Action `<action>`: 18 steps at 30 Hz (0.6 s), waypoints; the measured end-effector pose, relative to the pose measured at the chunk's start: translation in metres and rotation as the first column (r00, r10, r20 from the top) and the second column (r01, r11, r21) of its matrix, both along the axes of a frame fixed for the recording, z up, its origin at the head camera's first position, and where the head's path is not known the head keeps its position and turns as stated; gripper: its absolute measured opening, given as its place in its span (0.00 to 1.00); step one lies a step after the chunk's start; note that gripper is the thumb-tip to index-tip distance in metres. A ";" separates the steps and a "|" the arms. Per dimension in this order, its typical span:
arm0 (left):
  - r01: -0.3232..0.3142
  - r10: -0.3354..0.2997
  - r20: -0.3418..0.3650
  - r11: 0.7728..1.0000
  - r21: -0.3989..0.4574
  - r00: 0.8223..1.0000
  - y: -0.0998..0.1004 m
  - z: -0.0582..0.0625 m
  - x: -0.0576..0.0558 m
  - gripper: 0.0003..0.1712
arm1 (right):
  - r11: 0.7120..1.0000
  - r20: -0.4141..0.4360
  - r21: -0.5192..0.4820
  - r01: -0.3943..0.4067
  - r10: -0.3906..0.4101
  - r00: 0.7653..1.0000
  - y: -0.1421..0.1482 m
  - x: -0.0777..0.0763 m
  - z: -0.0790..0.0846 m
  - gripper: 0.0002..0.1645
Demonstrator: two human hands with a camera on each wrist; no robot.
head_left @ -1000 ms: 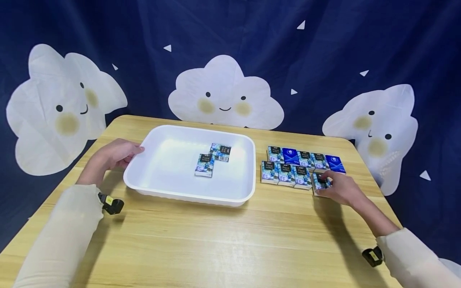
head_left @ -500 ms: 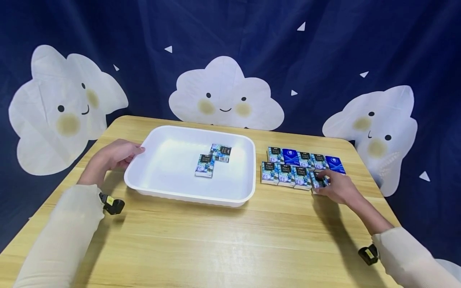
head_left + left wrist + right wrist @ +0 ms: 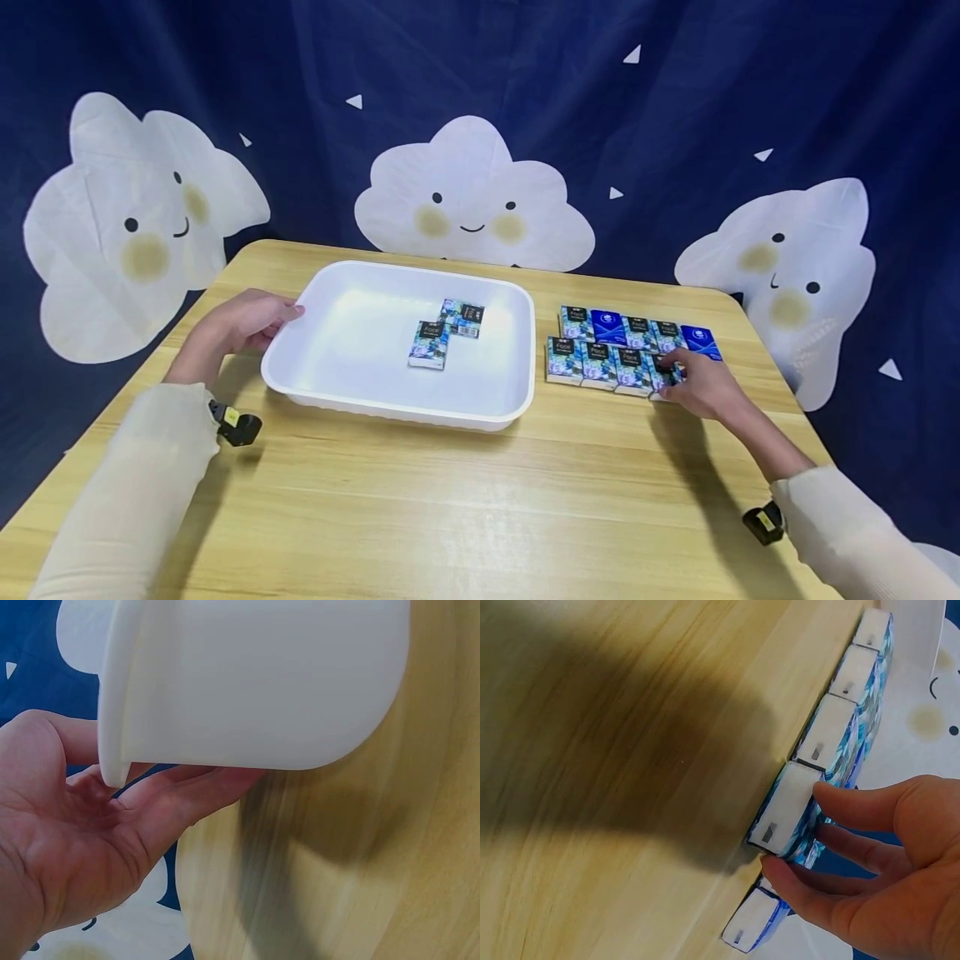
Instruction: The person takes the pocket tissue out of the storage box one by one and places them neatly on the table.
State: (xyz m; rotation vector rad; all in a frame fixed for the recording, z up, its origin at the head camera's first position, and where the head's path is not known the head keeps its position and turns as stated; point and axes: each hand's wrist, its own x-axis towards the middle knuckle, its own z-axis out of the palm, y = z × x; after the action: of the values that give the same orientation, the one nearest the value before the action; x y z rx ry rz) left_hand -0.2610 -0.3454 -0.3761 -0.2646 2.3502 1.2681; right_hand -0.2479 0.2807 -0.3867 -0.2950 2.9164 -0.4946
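Note:
In the head view, my left hand [image 3: 247, 321] grips the left rim of a white plastic tray [image 3: 397, 412]. The left wrist view has the thumb at the rim and the fingers under the tray wall [image 3: 262, 682]. Two tissue packs lie inside, one flower-printed pack [image 3: 428, 345] overlapping the other [image 3: 462, 317]. My right hand [image 3: 702, 386] pinches the tissue pack [image 3: 786, 810] at the right end of the front row, thumb and fingertips at its edges. It sits flush against its neighbour [image 3: 827, 731], and the hand covers part of it in the head view.
A back row of several tissue packs stands behind the front one, some flower-printed [image 3: 576, 322], two plain dark blue [image 3: 608, 327]. Both rows are right of the tray on a wooden table [image 3: 480, 508]. A blue curtain [image 3: 480, 58] with clouds hangs behind.
My right hand has slid the end tissue pack leftward, closing the small gap to the front row. My left hand stays on the tray rim.

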 end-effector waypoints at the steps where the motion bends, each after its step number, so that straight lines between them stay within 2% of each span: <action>1: 0.001 -0.001 -0.001 1.000 -0.002 1.000 0.000 0.000 0.000 0.34 | 1.000 0.006 0.002 0.003 -0.003 1.000 0.000 -0.001 0.000 0.25; 18: -0.008 0.008 -0.005 1.000 0.000 1.000 0.000 -0.002 0.000 0.33 | 0.999 0.041 0.038 0.008 -0.009 0.999 -0.002 -0.006 0.004 0.29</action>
State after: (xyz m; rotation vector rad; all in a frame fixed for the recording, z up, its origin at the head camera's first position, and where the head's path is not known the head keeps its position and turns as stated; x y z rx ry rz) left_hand -0.2615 -0.3458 -0.3783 -0.2713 2.3554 1.2742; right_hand -0.2537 0.2790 -0.3826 -0.2645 2.8844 -0.4407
